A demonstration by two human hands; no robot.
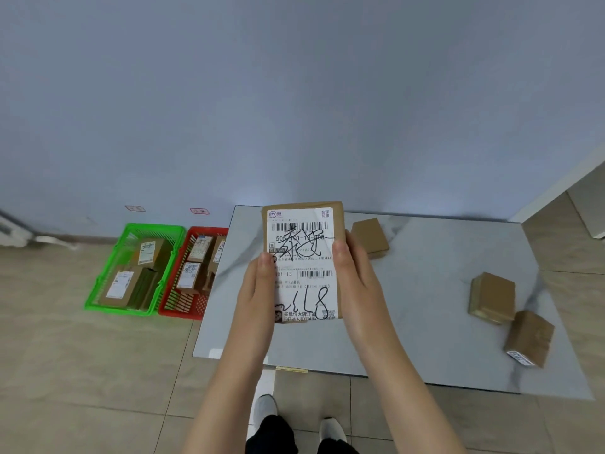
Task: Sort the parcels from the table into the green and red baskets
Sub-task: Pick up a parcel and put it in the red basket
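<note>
I hold a brown cardboard parcel (302,260) above the grey marble table (425,306), its white shipping label with black handwriting facing me. My left hand (258,290) grips its left edge and my right hand (357,283) its right edge. Three more brown parcels lie on the table: one (371,237) just behind my right hand, two (492,296) (530,337) near the right edge. On the floor to the left stand the green basket (104,290) and the red basket (170,306), side by side, each holding labelled parcels.
The baskets sit against a pale wall with two small red signs (135,208) (199,211) above them. The floor is beige tile. My feet (266,407) stand at the table's near edge. A white furniture edge (563,188) rises at the far right.
</note>
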